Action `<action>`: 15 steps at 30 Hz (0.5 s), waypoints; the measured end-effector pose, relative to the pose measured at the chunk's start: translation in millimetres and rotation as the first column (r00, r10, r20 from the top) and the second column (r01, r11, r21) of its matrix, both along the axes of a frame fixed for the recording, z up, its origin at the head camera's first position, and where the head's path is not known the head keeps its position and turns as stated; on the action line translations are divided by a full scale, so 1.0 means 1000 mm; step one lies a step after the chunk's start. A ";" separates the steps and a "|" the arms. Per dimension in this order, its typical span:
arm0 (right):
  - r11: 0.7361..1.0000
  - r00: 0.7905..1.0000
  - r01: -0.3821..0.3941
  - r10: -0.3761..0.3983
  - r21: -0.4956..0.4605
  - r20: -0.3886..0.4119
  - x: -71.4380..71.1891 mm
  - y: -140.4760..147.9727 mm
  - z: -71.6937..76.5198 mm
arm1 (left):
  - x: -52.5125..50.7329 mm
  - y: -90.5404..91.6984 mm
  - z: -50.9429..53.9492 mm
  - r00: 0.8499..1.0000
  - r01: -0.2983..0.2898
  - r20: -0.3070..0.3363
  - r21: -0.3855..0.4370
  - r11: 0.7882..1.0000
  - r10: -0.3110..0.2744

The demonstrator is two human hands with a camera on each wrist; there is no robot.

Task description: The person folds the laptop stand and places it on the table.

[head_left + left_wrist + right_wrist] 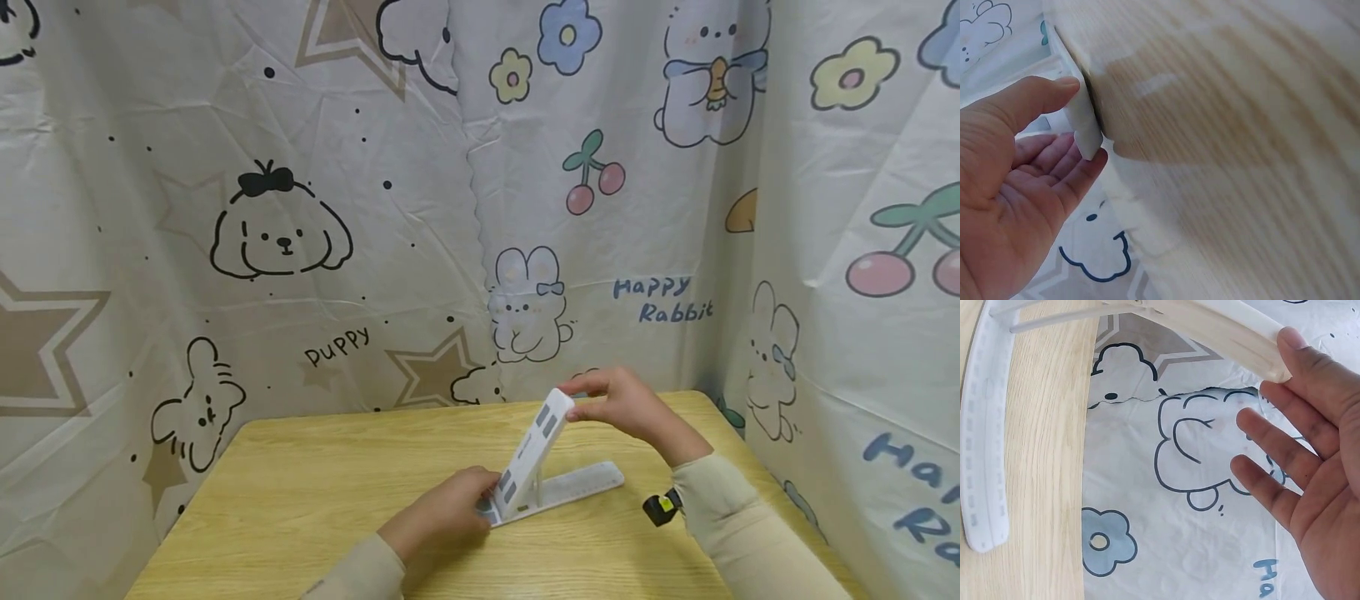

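Note:
A white folding stand is on the wooden table, its upper panel tilted up over a flat base with a thin strut between them. My left hand holds the hinged end at the base; in the left wrist view the thumb and fingers of that hand lie on either side of the white edge. The raised panel's top end is pinched between thumb and index finger of my right hand. The right wrist view shows this hand with its other fingers spread off the panel.
The wooden table reaches back to a patterned cloth curtain that hangs behind it and along the sides. A small black device is strapped at my right wrist.

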State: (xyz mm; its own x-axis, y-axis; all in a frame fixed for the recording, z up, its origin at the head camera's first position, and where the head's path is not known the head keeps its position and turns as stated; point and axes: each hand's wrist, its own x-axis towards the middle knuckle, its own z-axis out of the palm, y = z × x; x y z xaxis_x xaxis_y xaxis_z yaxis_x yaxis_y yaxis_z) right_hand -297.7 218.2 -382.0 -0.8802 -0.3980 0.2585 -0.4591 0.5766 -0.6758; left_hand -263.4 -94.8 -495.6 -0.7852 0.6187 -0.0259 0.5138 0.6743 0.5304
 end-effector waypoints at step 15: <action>0.993 0.993 -0.117 0.117 -0.010 -0.018 0.002 0.005 -0.007 | -0.019 -0.008 -0.003 0.998 0.033 -0.055 -0.106 0.994 -0.039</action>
